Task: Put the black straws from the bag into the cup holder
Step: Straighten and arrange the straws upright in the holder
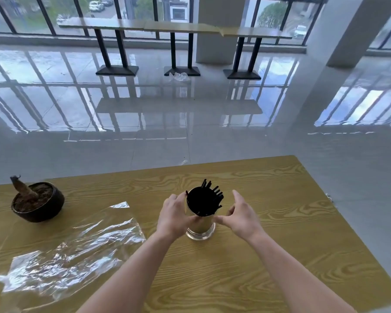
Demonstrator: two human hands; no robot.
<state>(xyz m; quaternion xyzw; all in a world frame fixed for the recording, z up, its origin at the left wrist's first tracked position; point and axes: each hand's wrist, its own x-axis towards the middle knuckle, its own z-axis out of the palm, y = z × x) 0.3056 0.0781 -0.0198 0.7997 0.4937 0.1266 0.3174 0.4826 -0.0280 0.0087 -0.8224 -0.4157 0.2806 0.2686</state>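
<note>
Our bundle of thin black plastic straws stands in the tall shiny metal cup holder, which sits upright on the bench between our two hands. The straws appear to be all in; their tips fan out above the rim, leaning away from us and toward our right hand, so their long axis runs nearly vertical with a slight tilt to the far right.

Our left hand wraps the near-left wall of the holder, fingers curled against the metal and thumb across the front, so it seems to be holding the holder steady. Our right hand is spread wide just beside the holder's right wall, fingertips close to it; we cannot tell whether they touch.

We judge the step in hand to be settling the filled holder. To do it well, we should keep the left hand low on the wall so the tall, narrow holder does not tip, and use the right hand to nudge the leaning tips inward without pushing the rim sideways.

Further out, to the left of our left hand, the crumpled clear plastic bag lies flat and looks empty on the yellow wood-grain bench. Beyond the bag, well to the left, sits a round dark bowl-shaped pot of soil with a brown stump sticking up from it.
</note>
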